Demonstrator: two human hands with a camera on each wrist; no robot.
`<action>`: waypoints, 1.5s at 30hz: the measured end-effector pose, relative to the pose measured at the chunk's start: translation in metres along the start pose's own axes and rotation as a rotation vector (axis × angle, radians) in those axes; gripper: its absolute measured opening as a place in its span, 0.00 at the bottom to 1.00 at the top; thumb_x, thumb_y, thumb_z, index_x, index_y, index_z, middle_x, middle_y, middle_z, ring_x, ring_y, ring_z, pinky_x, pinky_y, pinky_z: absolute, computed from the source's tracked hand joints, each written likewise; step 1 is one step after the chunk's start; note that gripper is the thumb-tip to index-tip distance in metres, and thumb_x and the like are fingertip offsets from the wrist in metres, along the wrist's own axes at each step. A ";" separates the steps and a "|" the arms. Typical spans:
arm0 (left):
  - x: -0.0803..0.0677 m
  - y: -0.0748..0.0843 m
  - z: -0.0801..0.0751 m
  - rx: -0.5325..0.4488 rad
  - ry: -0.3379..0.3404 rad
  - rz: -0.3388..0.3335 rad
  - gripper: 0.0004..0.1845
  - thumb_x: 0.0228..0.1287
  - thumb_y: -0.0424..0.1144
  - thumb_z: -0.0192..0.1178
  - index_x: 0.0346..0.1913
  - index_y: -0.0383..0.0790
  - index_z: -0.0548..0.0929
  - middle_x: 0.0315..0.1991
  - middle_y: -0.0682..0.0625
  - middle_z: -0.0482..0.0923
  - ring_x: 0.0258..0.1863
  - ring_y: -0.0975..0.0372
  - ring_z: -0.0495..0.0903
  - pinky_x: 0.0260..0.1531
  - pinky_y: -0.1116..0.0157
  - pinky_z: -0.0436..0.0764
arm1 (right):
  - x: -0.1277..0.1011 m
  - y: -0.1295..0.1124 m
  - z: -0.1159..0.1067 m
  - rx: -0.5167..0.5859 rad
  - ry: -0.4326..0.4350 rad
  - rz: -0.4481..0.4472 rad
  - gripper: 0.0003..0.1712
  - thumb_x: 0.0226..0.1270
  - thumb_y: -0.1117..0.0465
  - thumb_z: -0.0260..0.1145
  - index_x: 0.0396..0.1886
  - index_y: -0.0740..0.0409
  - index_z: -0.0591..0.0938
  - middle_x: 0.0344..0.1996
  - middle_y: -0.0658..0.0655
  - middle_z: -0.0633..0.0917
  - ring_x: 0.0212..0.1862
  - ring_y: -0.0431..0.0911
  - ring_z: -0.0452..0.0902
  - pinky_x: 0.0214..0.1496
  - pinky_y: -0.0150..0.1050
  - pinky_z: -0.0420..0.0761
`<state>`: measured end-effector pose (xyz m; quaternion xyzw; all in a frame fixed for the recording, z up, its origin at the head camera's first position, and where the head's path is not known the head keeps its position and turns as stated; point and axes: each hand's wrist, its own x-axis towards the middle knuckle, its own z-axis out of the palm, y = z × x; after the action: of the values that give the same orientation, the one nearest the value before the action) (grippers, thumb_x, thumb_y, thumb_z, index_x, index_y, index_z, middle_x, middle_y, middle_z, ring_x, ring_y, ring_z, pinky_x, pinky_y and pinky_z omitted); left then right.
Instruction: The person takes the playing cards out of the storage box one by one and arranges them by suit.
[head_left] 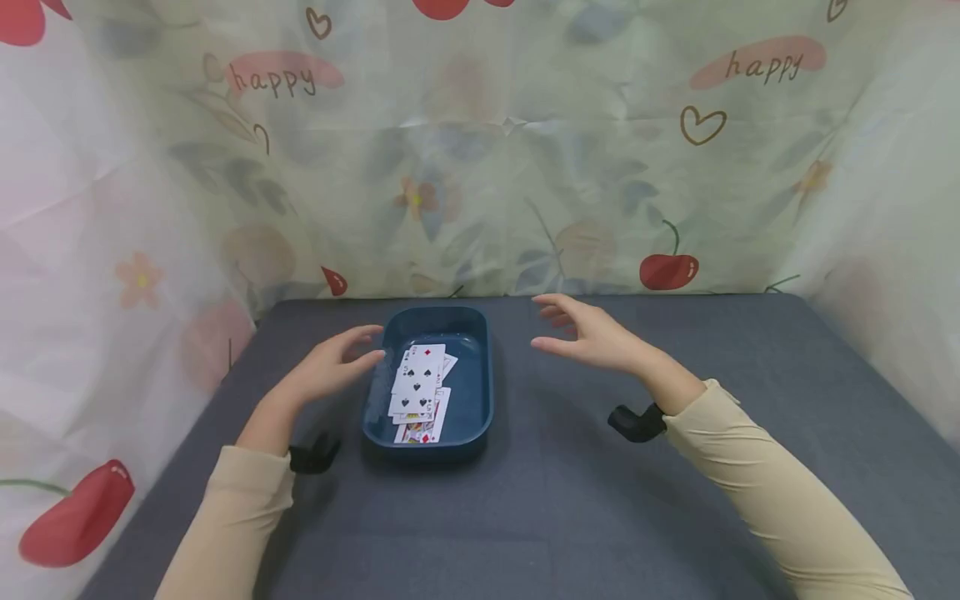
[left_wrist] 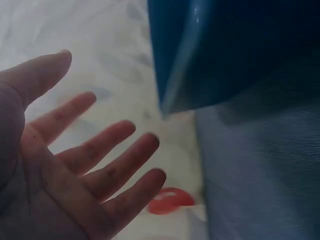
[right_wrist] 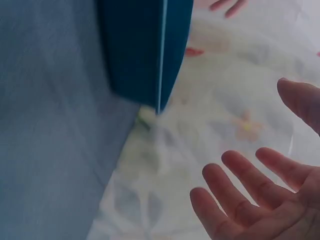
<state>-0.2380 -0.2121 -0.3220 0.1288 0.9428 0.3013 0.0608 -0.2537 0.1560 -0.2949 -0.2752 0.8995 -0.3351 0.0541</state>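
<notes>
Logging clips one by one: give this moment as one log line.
left hand: open, beside tray | right hand: open, apart from blue tray | playing cards: in tray

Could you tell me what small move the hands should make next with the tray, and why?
Probably bring both hands inward to grip the tray's long sides: the left hand hovers open beside its left rim, the right hand open and farther off, and neither holds it.

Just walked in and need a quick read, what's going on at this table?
A person holds both hands open on either side of a dark blue tray on a grey table. The left hand hovers by its left rim; the right hand hangs farther off. Playing cards lie loosely piled inside, untouched.
</notes>
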 end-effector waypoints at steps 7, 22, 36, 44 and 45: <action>-0.001 -0.025 0.013 -0.089 -0.053 0.003 0.28 0.70 0.46 0.50 0.69 0.40 0.61 0.64 0.32 0.66 0.62 0.38 0.68 0.55 0.44 0.73 | 0.027 -0.021 0.023 0.102 -0.062 -0.050 0.35 0.63 0.54 0.64 0.67 0.54 0.63 0.58 0.61 0.76 0.59 0.55 0.75 0.60 0.47 0.75; 0.001 -0.044 0.027 -0.183 -0.060 -0.026 0.27 0.69 0.47 0.51 0.67 0.41 0.65 0.66 0.34 0.64 0.64 0.41 0.66 0.61 0.44 0.67 | 0.086 -0.049 0.073 0.225 -0.148 0.022 0.27 0.65 0.56 0.62 0.62 0.58 0.70 0.51 0.59 0.82 0.53 0.50 0.79 0.54 0.41 0.79; 0.001 -0.043 0.025 -0.195 -0.078 -0.074 0.29 0.68 0.50 0.52 0.68 0.44 0.64 0.68 0.36 0.61 0.67 0.41 0.62 0.61 0.42 0.66 | 0.128 -0.065 0.118 0.273 -0.157 0.220 0.26 0.63 0.59 0.64 0.60 0.60 0.72 0.50 0.61 0.81 0.51 0.52 0.79 0.49 0.38 0.80; 0.002 -0.045 0.024 -0.195 -0.086 -0.077 0.28 0.68 0.49 0.52 0.68 0.46 0.64 0.68 0.36 0.61 0.67 0.41 0.61 0.61 0.40 0.64 | 0.142 -0.053 0.139 0.165 -0.130 0.273 0.28 0.54 0.62 0.70 0.56 0.60 0.75 0.51 0.61 0.80 0.50 0.51 0.77 0.47 0.38 0.78; 0.002 -0.045 0.024 -0.194 -0.086 -0.080 0.28 0.68 0.49 0.52 0.69 0.46 0.64 0.68 0.36 0.61 0.67 0.40 0.60 0.61 0.40 0.64 | 0.143 -0.051 0.141 0.135 -0.123 0.273 0.28 0.54 0.61 0.71 0.56 0.59 0.75 0.51 0.61 0.80 0.51 0.50 0.77 0.49 0.39 0.78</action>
<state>-0.2443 -0.2335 -0.3679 0.0974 0.9102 0.3826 0.1255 -0.3108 -0.0322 -0.3593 -0.1661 0.8989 -0.3668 0.1726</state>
